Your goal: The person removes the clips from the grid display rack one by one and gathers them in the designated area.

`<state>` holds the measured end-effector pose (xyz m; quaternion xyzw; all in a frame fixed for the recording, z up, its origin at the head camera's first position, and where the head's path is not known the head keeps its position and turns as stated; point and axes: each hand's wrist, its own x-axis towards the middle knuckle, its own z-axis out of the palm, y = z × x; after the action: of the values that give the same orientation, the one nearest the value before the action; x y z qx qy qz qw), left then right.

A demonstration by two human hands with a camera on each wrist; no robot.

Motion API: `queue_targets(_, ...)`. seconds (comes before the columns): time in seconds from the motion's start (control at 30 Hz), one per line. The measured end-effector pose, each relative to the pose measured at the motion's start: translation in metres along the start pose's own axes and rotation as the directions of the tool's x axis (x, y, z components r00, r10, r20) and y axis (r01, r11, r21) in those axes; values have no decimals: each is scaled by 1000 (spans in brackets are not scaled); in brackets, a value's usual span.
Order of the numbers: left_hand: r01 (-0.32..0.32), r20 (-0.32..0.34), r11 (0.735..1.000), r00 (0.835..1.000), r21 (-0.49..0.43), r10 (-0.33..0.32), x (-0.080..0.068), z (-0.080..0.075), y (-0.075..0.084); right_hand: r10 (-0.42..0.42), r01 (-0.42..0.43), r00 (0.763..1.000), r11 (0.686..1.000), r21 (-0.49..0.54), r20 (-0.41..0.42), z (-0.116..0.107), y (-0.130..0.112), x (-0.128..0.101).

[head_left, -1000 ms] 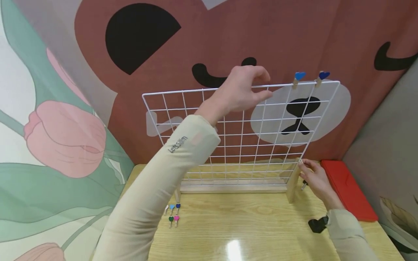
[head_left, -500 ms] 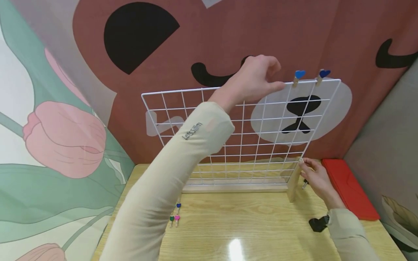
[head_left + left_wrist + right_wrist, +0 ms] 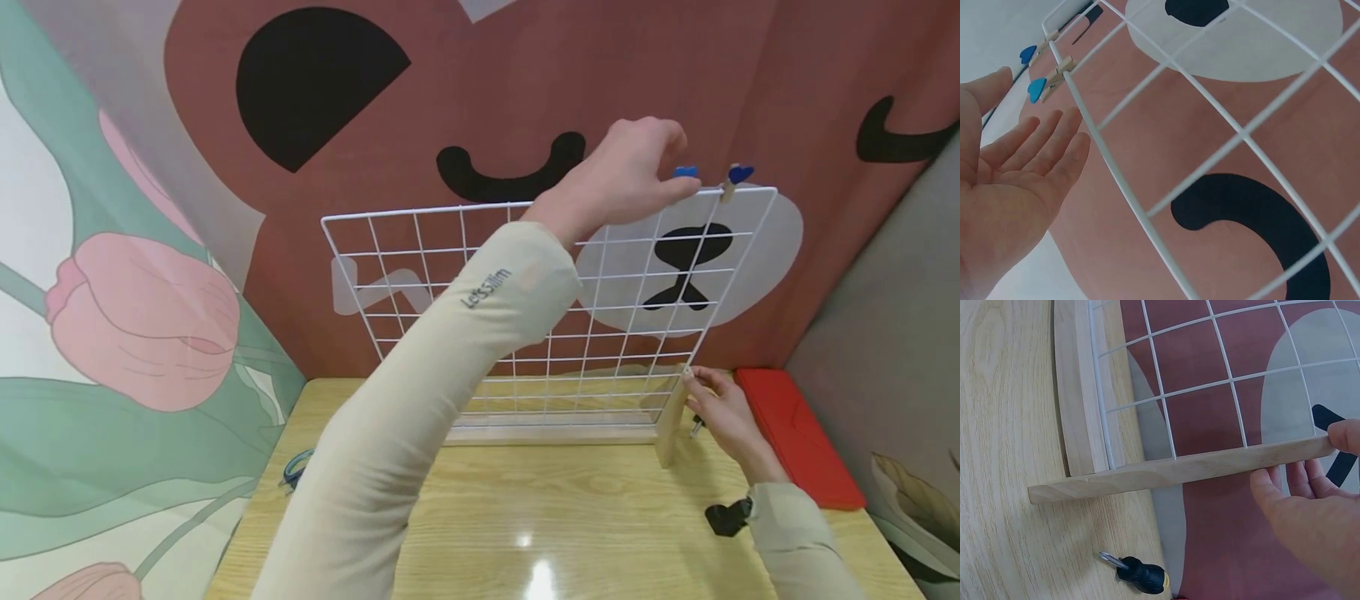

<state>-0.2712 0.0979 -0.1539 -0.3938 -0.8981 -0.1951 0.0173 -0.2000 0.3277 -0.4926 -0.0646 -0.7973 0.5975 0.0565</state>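
Note:
A white wire grid panel [image 3: 420,212] stands in a wooden base. Two clothespins sit on its top wire near the right corner, one with a light blue heart [image 3: 1037,90] and one with a dark blue heart [image 3: 740,173]. My left hand [image 3: 626,173] reaches over that wire beside the light blue one. Its thumb and fingers are spread apart, and nothing lies between them in the left wrist view. With my right hand [image 3: 726,412] I grip the top of the base's right wooden post [image 3: 1210,465], thumb on one side and fingers on the other.
A black stubby screwdriver [image 3: 1142,575] lies by the right post, with a flat red case [image 3: 798,437] beyond it. A looped blue-green item [image 3: 295,468] shows at the table's left edge. A patterned curtain hangs directly behind the grid.
My left hand has moved right along the top wire to the light blue clothespin. Its forearm now covers the small heart clips on the table. The right hand keeps its grip.

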Motion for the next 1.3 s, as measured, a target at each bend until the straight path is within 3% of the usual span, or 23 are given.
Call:
queue_targets(0.17,-12,16,1000,1000,26,12,5,2,6,14,-14,1000,1000,17,-4,1,0,-1)
queue_targets(0.33,-45,-8,998,999,54,45,7,4,7,-12,12,1000,1000,12,-7,2,-1,-2)
queue_targets(0.6,-17,16,997,1000,76,16,10,6,9,-9,10,1000,999,40,-24,4,-2,-2)
queue_targets(0.9,-131,-81,988,987,79,137,8,10,4,-13,13,1000,1000,12,-9,5,-4,-2)
queue_targets(1.3,-104,-108,993,989,-46,99,3,12,4,-8,8,1000,1000,20,-6,5,-3,-2)
